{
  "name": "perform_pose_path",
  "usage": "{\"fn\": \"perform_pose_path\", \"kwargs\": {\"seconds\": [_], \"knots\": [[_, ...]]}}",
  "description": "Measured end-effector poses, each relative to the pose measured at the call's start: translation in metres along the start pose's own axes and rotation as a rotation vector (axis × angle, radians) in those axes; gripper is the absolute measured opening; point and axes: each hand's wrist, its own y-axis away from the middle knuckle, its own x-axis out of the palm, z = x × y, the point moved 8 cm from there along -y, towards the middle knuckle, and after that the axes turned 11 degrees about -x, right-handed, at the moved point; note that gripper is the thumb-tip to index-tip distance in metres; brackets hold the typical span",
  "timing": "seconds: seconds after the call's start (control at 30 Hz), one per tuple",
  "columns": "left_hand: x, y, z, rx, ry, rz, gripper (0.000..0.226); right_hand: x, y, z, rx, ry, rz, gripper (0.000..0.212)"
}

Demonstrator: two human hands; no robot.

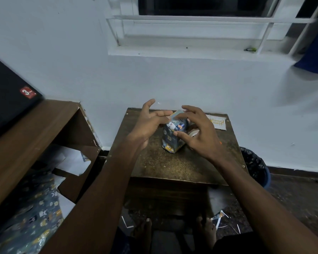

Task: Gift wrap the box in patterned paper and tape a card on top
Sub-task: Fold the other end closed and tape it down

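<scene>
**Wrapped box under both my hands on the small table**

Box, already covered in blue patterned paper with little cartoon figures, stands upright near the far middle of my small brown table. My right hand hovers over its right side, fingers curved and spread, thumb tip touching the front face of the paper and fingertips at the top edge; nothing is pinched. My left hand is just left of the box, fingers straight and fanned, one fingertip reaching the top flap.

Behind my right hand, a tape roll lies half hidden on the table. The card, white with gold lettering, lies flat at the table's far right corner, apart from the box.

More of the same patterned paper sits in the wooden shelf to my left. A dark bin stands just right of the table.
</scene>
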Motion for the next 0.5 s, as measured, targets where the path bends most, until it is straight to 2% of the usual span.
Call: {"fn": "perform_pose_path", "kwargs": {"seconds": [0.07,0.3,0.5], "knots": [[0.001,0.002,-0.005,0.041,-0.053,0.027,0.079,0.003,0.001,0.001,-0.013,-0.018,0.015,0.036],[-0.008,0.012,-0.014,0.077,-0.166,0.134,0.038,0.007,0.004,0.001,0.015,-0.080,-0.013,0.028],[-0.009,0.013,-0.017,0.181,-0.280,0.127,0.037,0.006,0.004,-0.002,0.005,-0.072,-0.010,0.025]]}}
